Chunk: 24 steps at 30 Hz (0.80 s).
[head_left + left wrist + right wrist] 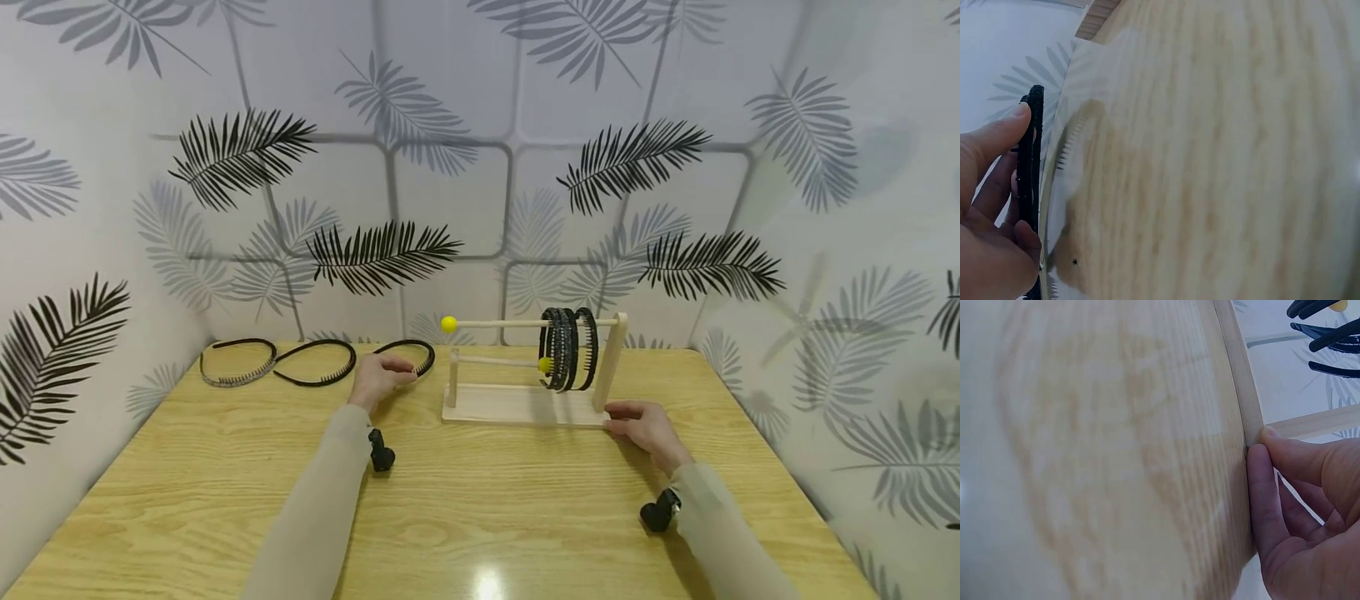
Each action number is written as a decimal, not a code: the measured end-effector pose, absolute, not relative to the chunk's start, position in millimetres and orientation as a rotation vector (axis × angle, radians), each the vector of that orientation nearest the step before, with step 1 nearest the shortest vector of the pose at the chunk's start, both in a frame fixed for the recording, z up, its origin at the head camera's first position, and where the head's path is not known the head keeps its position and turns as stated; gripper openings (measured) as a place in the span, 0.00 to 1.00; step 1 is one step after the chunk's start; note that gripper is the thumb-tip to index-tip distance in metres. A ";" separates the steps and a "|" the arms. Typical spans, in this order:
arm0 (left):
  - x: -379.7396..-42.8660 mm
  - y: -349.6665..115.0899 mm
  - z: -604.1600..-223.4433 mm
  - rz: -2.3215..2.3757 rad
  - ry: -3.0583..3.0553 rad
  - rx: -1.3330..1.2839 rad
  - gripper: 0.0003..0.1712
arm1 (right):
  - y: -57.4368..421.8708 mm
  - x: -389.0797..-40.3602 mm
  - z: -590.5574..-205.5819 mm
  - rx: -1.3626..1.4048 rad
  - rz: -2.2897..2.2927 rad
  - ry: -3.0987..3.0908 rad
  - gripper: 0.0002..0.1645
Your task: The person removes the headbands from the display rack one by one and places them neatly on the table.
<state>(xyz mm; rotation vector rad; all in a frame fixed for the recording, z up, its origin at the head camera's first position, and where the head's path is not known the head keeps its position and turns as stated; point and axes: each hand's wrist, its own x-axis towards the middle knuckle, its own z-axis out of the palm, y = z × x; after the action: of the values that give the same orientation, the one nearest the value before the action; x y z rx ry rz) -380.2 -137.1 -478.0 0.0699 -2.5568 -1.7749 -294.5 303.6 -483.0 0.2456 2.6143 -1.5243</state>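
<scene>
My left hand (377, 379) pinches a black toothed headband (426, 360) at the back of the table. The left wrist view shows that headband (1036, 125) edge-on between thumb and fingers. My right hand (641, 425) holds the front right corner of a wooden headband stand (517, 406), with the thumb on the base (1249, 394) in the right wrist view. Several dark headbands (573, 350) hang from the stand's upper bar, toward its right post. Yellow balls (448, 324) cap the free ends of its two bars.
Left of my left hand lie a black headband (315, 383) and a headband with a grey patterned part (236, 381), side by side. A leaf-patterned curtain (480, 192) stands behind and beside the wood-grain table (480, 508).
</scene>
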 end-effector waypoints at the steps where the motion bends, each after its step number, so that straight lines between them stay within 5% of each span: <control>1: -380.5 -136.7 -478.1 -1.764 -2.555 0.061 0.15 | 303.6 -294.5 -483.2 0.249 -1.527 2.614 0.26; 24: -381.7 -139.9 -482.1 -1.647 -2.585 0.054 0.12 | 304.0 -291.3 -482.8 0.232 -1.540 2.628 0.25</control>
<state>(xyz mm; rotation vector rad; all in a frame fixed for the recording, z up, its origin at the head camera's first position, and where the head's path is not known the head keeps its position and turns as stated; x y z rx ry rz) -381.7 -139.9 -482.1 0.0535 -2.5849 -1.6466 -291.3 304.0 -482.8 0.2319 2.6284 -1.5399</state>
